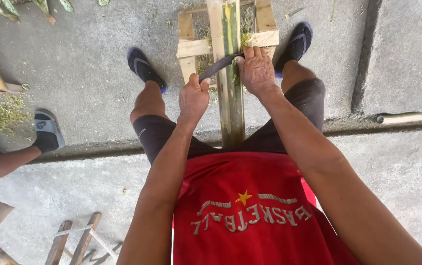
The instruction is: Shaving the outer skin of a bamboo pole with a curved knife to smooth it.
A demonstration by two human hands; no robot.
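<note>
A grey concrete floor (pixel 83 73) carries green shavings (pixel 4 110) near its left edge. Another person's foot in a grey sandal (pixel 48 130) stands beside them. A bamboo pole (pixel 410 117) lies at the right edge. A small wooden ladder frame (pixel 76 240) lies at the bottom left.

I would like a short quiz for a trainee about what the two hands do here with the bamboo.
1. True or false: both hands grip the dark blade.
2. What does the blade lie across?
3. Which hand is nearer the wooden frame? A left, B right.

Key:
1. True: left hand and right hand hold its two ends.
2. The green bamboo pole.
3. B.
</note>
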